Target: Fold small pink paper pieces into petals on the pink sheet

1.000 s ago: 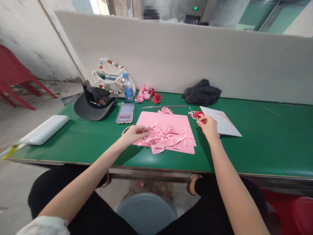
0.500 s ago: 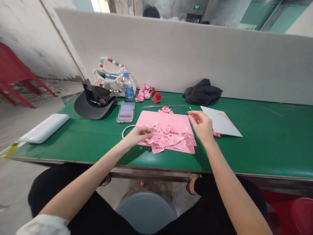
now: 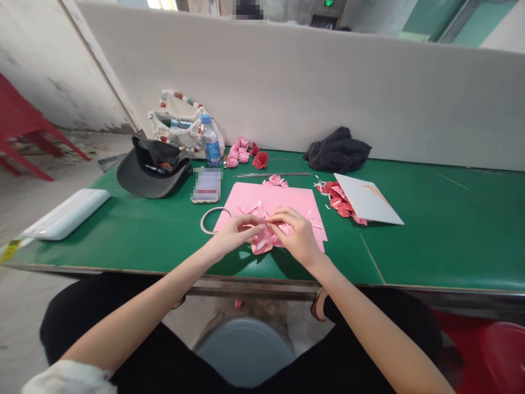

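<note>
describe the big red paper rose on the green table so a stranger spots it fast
On the green table, go to the far edge by the white partition, behind the pink paper sheet. Just right of the clump of pink paper roses sits the red paper rose, an open bloom, larger than the small red bud beside it.

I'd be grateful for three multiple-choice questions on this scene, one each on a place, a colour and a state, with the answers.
1. Where does the white bangle lie? A) On the cap B) On the green table, left of the pink paper sheet C) On the white card
2. What colour is the open paper rose? A) Blue B) Yellow C) Red
3. How are the left hand and right hand placed? A) Meeting over the sheet B) Far apart C) Both off the table

1: B, it lies just off the sheet's left edge.
2: C, its petals show red.
3: A, the fingertips nearly touch above pink paper pieces.
</note>
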`<move>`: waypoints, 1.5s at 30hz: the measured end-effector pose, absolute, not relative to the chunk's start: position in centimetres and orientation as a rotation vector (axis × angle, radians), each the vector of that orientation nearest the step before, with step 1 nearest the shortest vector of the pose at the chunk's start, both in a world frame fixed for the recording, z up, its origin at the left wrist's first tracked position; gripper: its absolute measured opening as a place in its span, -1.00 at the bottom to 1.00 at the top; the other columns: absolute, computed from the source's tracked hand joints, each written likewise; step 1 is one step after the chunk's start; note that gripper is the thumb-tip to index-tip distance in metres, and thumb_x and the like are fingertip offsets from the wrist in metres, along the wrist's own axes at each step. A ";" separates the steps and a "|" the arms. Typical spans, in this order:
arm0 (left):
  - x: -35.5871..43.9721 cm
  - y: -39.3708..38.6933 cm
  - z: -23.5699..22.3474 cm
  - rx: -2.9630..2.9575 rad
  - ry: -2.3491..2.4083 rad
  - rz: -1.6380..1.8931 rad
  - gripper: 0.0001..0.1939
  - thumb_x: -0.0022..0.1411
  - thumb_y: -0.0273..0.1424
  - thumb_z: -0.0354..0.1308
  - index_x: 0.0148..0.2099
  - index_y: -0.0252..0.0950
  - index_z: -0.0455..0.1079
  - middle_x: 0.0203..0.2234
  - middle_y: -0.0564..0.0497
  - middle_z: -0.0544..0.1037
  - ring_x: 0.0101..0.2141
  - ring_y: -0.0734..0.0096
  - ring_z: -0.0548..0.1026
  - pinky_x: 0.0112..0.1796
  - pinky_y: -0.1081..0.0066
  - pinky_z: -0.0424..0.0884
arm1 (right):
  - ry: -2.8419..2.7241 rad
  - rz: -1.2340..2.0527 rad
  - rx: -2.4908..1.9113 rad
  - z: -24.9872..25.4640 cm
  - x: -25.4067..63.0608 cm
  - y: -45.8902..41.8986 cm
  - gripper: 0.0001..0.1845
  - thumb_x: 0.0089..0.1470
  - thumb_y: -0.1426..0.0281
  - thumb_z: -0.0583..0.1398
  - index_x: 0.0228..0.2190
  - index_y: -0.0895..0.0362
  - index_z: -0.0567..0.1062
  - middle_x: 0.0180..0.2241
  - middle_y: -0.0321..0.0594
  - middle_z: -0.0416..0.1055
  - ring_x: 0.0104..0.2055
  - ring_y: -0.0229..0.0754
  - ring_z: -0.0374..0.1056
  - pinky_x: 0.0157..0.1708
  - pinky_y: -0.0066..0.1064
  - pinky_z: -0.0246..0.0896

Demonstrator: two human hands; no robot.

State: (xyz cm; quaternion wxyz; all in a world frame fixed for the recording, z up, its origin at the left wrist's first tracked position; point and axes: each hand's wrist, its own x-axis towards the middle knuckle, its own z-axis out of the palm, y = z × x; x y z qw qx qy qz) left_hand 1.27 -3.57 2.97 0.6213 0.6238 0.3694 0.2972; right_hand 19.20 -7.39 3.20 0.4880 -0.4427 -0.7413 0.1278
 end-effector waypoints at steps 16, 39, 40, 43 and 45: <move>1.7 -3.9 2.2 1.738 0.919 0.782 -0.75 0.14 -0.28 0.16 -0.28 -0.39 0.50 -0.42 -0.07 0.58 -0.40 0.35 0.50 -0.36 0.43 0.43 | -1.846 0.417 -1.109 2.3 18.9 -7.0 -0.89 0.11 0.47 0.15 -0.38 0.10 0.50 -0.32 -0.17 0.45 -0.23 -0.16 0.39 -0.18 -0.30 0.32; 1.3 -3.8 2.2 1.815 0.851 0.681 -0.73 0.16 -0.27 0.11 -0.34 -0.39 0.49 -0.54 -0.01 0.51 -0.50 0.44 0.42 -0.42 0.47 0.34 | -1.789 0.845 -1.121 1.9 20.2 -6.2 -0.85 0.06 0.36 0.19 -0.41 0.13 0.56 -0.33 -0.17 0.50 -0.25 -0.20 0.42 -0.22 -0.34 0.36; 1.3 -3.9 2.2 1.818 0.858 0.685 -0.73 0.16 -0.27 0.11 -0.34 -0.39 0.49 -0.54 -0.01 0.51 -0.50 0.45 0.41 -0.43 0.48 0.33 | -1.784 0.838 -1.126 1.9 20.1 -6.2 -0.85 0.06 0.36 0.20 -0.42 0.13 0.56 -0.33 -0.17 0.50 -0.25 -0.20 0.42 -0.22 -0.34 0.36; 1.5 -4.1 2.5 1.828 0.876 0.687 -0.73 0.16 -0.28 0.10 -0.34 -0.40 0.49 -0.56 0.00 0.50 -0.53 0.47 0.40 -0.46 0.49 0.31 | -1.767 0.809 -1.148 2.0 19.9 -6.4 -0.87 0.04 0.37 0.21 -0.44 0.14 0.57 -0.34 -0.17 0.49 -0.27 -0.20 0.43 -0.22 -0.34 0.36; 1.6 -4.2 2.7 1.837 0.880 0.686 -0.73 0.17 -0.28 0.10 -0.35 -0.40 0.49 -0.56 -0.01 0.50 -0.53 0.46 0.40 -0.47 0.49 0.31 | -1.764 0.795 -1.155 2.1 19.8 -6.5 -0.88 0.03 0.37 0.22 -0.44 0.14 0.57 -0.35 -0.17 0.49 -0.29 -0.20 0.43 -0.24 -0.35 0.37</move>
